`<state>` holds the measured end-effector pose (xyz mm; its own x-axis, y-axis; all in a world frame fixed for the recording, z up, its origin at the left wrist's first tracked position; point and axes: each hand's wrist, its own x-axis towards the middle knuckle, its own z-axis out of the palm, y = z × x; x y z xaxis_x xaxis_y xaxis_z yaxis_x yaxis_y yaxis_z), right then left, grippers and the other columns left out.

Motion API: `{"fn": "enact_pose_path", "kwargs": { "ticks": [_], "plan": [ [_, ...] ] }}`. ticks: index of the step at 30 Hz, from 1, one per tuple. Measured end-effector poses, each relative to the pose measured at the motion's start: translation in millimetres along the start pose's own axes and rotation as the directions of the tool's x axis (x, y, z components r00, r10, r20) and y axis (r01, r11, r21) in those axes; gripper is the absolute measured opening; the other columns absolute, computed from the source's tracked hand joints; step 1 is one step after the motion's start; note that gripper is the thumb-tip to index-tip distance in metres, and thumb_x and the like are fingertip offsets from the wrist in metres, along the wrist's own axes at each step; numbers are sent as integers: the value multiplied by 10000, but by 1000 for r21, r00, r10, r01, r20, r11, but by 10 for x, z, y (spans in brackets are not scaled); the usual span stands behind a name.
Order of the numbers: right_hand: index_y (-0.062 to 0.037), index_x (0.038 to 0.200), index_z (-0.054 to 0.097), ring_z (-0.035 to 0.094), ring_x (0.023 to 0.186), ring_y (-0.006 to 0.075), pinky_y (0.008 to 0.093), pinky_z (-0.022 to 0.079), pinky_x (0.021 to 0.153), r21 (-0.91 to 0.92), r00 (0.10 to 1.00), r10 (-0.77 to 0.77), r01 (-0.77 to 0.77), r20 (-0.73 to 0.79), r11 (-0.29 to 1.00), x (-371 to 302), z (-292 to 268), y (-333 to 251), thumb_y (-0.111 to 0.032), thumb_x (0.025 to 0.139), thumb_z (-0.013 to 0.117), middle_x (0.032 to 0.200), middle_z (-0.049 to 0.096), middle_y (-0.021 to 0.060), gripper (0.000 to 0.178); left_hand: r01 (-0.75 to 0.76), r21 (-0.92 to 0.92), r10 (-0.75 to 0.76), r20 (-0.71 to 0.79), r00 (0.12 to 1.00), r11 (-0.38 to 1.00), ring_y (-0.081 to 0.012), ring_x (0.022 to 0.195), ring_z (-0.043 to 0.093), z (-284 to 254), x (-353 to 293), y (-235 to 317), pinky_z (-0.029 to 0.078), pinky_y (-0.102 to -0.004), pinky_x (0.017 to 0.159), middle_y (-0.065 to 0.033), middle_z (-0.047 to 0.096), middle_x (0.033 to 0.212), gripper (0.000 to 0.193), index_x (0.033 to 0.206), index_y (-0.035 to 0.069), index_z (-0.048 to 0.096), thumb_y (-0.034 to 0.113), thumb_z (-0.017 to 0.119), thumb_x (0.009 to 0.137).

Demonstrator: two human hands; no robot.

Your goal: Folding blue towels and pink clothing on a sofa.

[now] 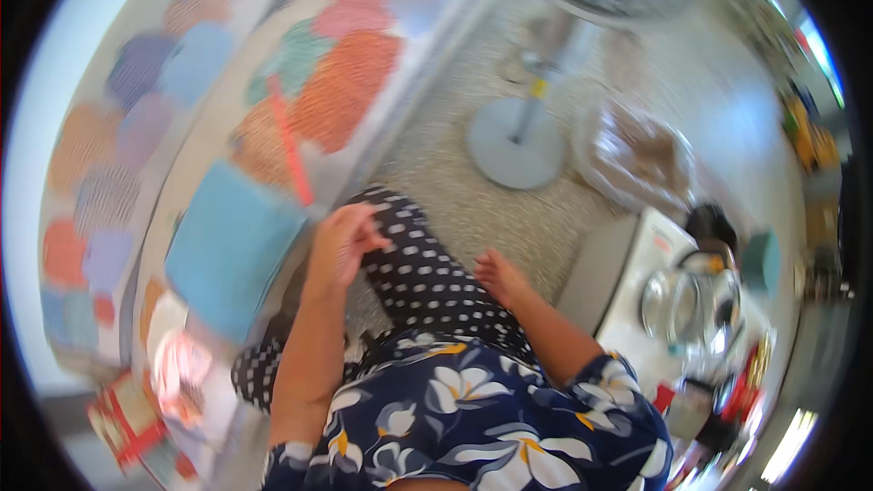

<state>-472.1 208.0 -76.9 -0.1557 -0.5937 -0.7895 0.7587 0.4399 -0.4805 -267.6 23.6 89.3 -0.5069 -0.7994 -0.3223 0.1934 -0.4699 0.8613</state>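
My left hand (348, 242) hovers over the dotted trousers (414, 259), its fingers slightly bent and apart, with nothing seen in them. Beside it, on the table, lies the near end of a red-orange strip (291, 145) that looks like a ruler. Left of that hand is a blue sheet or cloth stack (235, 250) at the table's edge. My right hand (498, 277) is held above my lap, fingers curled in; no object shows in it. Neither hand touches anything on the table. Motion blurs both a little.
The long table carries flat patterned pieces in orange (350, 91), pink and green. More coloured pieces (141, 68) lie farther left. A fan with a round base (516, 144) stands ahead, by a plastic-lined bin (637, 150). At right, a white cabinet (623, 264) bears glassware (687, 305).
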Motion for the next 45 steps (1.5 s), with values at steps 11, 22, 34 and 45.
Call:
{"fn": "enact_pose_path", "kwargs": {
  "ticks": [11, 22, 34, 45],
  "plan": [
    [11, 956, 606, 545, 767, 128, 260, 427, 677, -482, 870, -445, 489, 210, 728, -273, 1008, -617, -299, 890, 491, 819, 608, 60, 338, 210, 939, 808, -342, 480, 273, -305, 986, 503, -1845, -855, 115, 410, -379, 841, -176, 523, 1091, 409, 1150, -1, 499, 213, 581, 811],
    [3, 1146, 504, 607, 907, 250, 319, 469, 765, -675, 495, -535, 708, 685, -208, 183, 3151, -971, -294, 815, 597, 970, 615, 165, 454, 719, 688, 528, -650, 546, 103, -279, 1374, 44, -2576, -1006, 130, -4, -561, 1058, -83, 101, 1489, 639, 1411, 145, 213, 488, 351, 890],
    [-17, 926, 539, 514, 526, 173, 325, 455, 465, -691, 925, -104, 345, 366, 635, 696, 3544, -751, -205, 769, 480, 655, 531, 64, 252, 734, 675, 478, -672, 566, 80, -274, 1376, -2, -2605, -1004, 142, -19, -557, 1055, -68, 34, 1498, 648, 1426, 165, 154, 471, 366, 896],
    [-57, 891, 518, 351, 427, 58, 239, 306, 370, -213, 904, -177, 275, 389, 938, 484, 2701, -1256, -190, 788, 504, 547, 381, -27, 169, 742, 660, 503, -683, 529, 117, -273, 1376, 25, -2572, -990, 152, -4, -554, 1060, -71, 78, 1494, 648, 1418, 157, 197, 456, 397, 878]
  ]
}}
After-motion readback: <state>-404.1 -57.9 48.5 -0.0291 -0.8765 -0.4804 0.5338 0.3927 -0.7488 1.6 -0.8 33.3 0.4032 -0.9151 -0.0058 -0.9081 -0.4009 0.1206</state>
